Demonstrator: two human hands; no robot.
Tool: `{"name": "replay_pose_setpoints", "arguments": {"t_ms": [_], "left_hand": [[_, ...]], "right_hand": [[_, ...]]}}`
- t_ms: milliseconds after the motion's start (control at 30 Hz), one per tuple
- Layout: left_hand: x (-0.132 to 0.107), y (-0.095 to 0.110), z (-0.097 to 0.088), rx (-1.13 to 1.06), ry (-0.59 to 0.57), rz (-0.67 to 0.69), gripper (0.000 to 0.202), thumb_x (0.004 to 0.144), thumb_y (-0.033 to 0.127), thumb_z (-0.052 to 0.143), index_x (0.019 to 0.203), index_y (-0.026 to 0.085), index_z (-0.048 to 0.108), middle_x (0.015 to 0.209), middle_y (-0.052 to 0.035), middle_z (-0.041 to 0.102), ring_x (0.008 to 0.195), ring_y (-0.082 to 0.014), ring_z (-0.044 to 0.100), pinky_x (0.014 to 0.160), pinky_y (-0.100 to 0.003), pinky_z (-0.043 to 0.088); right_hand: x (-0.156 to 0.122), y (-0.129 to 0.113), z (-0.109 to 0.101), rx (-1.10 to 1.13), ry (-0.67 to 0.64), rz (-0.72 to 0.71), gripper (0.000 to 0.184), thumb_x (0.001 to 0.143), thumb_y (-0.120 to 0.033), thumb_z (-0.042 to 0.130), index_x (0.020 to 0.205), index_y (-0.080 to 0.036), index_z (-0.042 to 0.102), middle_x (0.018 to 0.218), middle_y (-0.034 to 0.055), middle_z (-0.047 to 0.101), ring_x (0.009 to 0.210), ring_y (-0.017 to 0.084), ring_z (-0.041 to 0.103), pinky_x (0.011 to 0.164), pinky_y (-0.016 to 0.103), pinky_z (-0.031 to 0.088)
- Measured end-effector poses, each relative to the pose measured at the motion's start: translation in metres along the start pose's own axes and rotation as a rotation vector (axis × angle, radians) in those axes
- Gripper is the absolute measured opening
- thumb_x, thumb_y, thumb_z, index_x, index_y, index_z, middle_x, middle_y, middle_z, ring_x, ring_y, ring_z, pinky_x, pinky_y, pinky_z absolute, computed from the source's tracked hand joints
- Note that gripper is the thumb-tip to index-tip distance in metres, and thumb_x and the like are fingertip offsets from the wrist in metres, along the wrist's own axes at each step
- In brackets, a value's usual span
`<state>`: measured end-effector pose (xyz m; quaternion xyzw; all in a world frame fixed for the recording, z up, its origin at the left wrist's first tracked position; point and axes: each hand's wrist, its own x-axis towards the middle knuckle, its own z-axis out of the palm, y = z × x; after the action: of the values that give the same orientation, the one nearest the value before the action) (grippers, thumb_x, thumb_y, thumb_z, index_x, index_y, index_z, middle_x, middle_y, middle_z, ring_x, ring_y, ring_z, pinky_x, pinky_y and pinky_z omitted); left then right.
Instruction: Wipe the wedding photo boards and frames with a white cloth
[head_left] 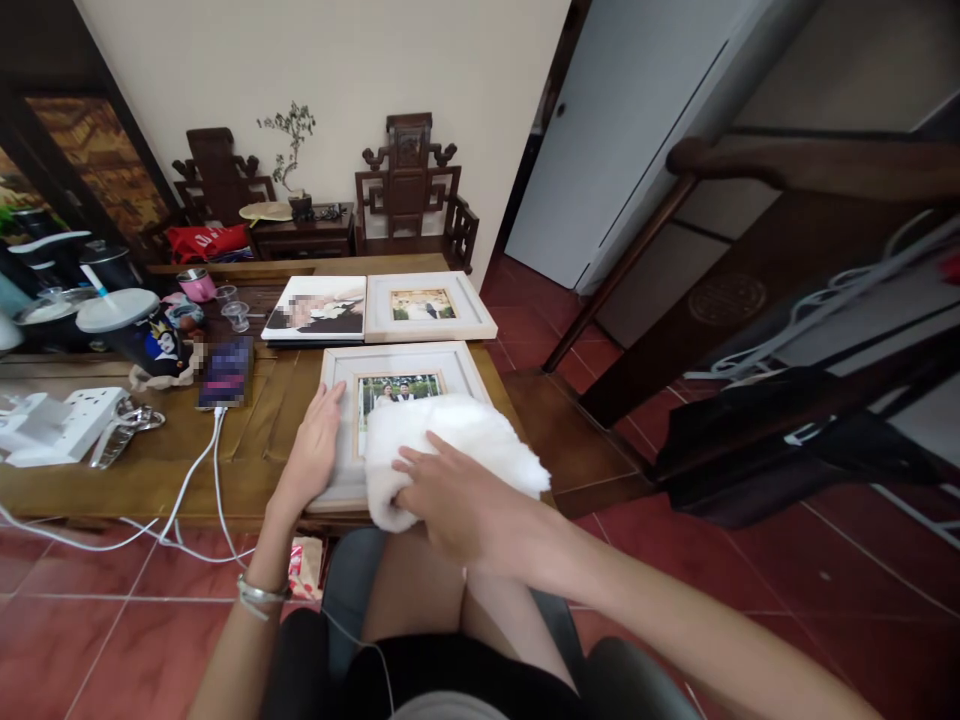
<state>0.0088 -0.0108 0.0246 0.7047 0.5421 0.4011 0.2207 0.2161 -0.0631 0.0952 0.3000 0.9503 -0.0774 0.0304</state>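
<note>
A light wooden picture frame (341, 470) with a photo of people lies flat near the table's front edge. My left hand (315, 445) holds its left side, with the fingers along the border. Over the frame's lower right part lies a fluffy white cloth (480, 430), which covers some of the photo. My right hand (450, 500) presses on this cloth and grips it, its fingers on top and part of the thumb hidden in a fold. Behind are a second picture frame (480, 318) and a photo panel (337, 318), side by side.
On the wooden table (277, 440), a phone (225, 372) is plugged into white cables (196, 465). A power strip (90, 420), keys (127, 430), a lidded black cup (154, 335), a pink cup (196, 284) and clear small cups (236, 312) stand left. A wooden chair (637, 360) is right.
</note>
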Motion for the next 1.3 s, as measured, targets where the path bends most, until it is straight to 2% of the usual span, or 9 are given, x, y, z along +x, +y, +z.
{"name": "replay_pose_setpoints", "arguments": {"t_ms": [133,233,400,567,667,867,1133,1200,1300], "left_hand": [[0.002,-0.003,-0.002,0.026,0.012,0.033,0.048,0.099,0.041,0.034,0.135,0.015,0.053,0.145,-0.0109,0.050,0.143,-0.0217,0.032,0.119,-0.043,0.024],[0.004,-0.005,-0.002,0.098,-0.009,0.109,0.044,0.098,0.037,0.037,0.128,0.013,0.059,0.139,-0.0126,0.056,0.141,-0.0234,0.036,0.118,-0.043,0.028],[0.004,-0.007,0.002,0.174,-0.032,0.131,0.046,0.099,0.036,0.035,0.127,0.009,0.059,0.138,-0.0160,0.056,0.141,-0.0250,0.037,0.117,-0.045,0.028],[0.001,-0.004,-0.002,0.171,-0.102,0.095,0.047,0.098,0.042,0.037,0.129,0.013,0.058,0.143,-0.0131,0.051,0.144,-0.0255,0.029,0.118,-0.049,0.024],[0.000,-0.003,-0.005,0.151,-0.176,0.051,0.051,0.097,0.044,0.038,0.133,0.013,0.055,0.149,-0.0120,0.045,0.146,-0.0246,0.024,0.119,-0.049,0.022],[0.001,-0.006,0.002,0.287,-0.121,0.103,0.047,0.098,0.032,0.032,0.133,0.009,0.054,0.145,-0.0145,0.049,0.144,-0.0229,0.029,0.119,-0.047,0.023],[0.001,-0.013,0.004,0.310,-0.118,0.164,0.042,0.098,0.026,0.036,0.133,0.013,0.053,0.145,-0.0144,0.049,0.144,-0.0254,0.030,0.115,-0.053,0.030],[0.001,-0.014,0.003,0.313,-0.133,0.183,0.042,0.097,0.026,0.036,0.133,0.013,0.053,0.145,-0.0152,0.049,0.144,-0.0262,0.030,0.115,-0.053,0.030],[0.001,-0.015,0.002,0.313,-0.149,0.200,0.042,0.098,0.026,0.035,0.133,0.012,0.053,0.145,-0.0160,0.048,0.144,-0.0267,0.029,0.114,-0.054,0.031]], "right_hand": [[0.023,-0.016,0.013,-0.034,0.124,-0.103,0.026,0.083,-0.013,0.051,0.101,-0.011,0.071,0.127,0.0216,0.059,0.128,0.035,0.045,0.107,0.056,0.030],[0.025,-0.020,0.016,-0.033,0.093,-0.068,0.028,0.084,-0.012,0.052,0.105,-0.010,0.070,0.135,0.0233,0.054,0.134,0.035,0.040,0.111,0.059,0.024],[-0.018,0.000,0.001,0.030,0.009,0.089,0.027,0.081,-0.005,0.052,0.097,-0.011,0.072,0.131,0.0216,0.059,0.131,0.032,0.047,0.114,0.057,0.024],[-0.050,0.015,-0.011,0.012,-0.023,0.217,0.030,0.073,0.002,0.051,0.089,-0.010,0.073,0.125,0.0233,0.063,0.125,0.031,0.053,0.112,0.054,0.030],[-0.039,0.011,-0.004,0.015,0.008,0.164,0.030,0.075,0.001,0.050,0.090,-0.012,0.073,0.127,0.0225,0.062,0.128,0.030,0.051,0.113,0.055,0.028],[-0.007,-0.001,0.027,0.052,0.140,-0.034,0.027,0.078,-0.009,0.055,0.099,-0.010,0.072,0.142,0.0249,0.048,0.138,0.032,0.037,0.115,0.061,0.016],[-0.086,0.029,0.032,-0.016,0.292,0.254,0.041,0.060,0.004,0.047,0.082,-0.016,0.074,0.133,0.0176,0.059,0.132,0.029,0.047,0.113,0.058,0.028],[-0.092,0.040,0.032,-0.033,0.291,0.293,0.042,0.060,0.005,0.045,0.079,-0.019,0.074,0.135,0.0119,0.059,0.135,0.030,0.043,0.112,0.060,0.031],[-0.081,0.060,0.033,-0.068,0.284,0.326,0.042,0.062,0.005,0.043,0.078,-0.019,0.074,0.139,0.0079,0.056,0.138,0.032,0.038,0.110,0.063,0.032]]}}
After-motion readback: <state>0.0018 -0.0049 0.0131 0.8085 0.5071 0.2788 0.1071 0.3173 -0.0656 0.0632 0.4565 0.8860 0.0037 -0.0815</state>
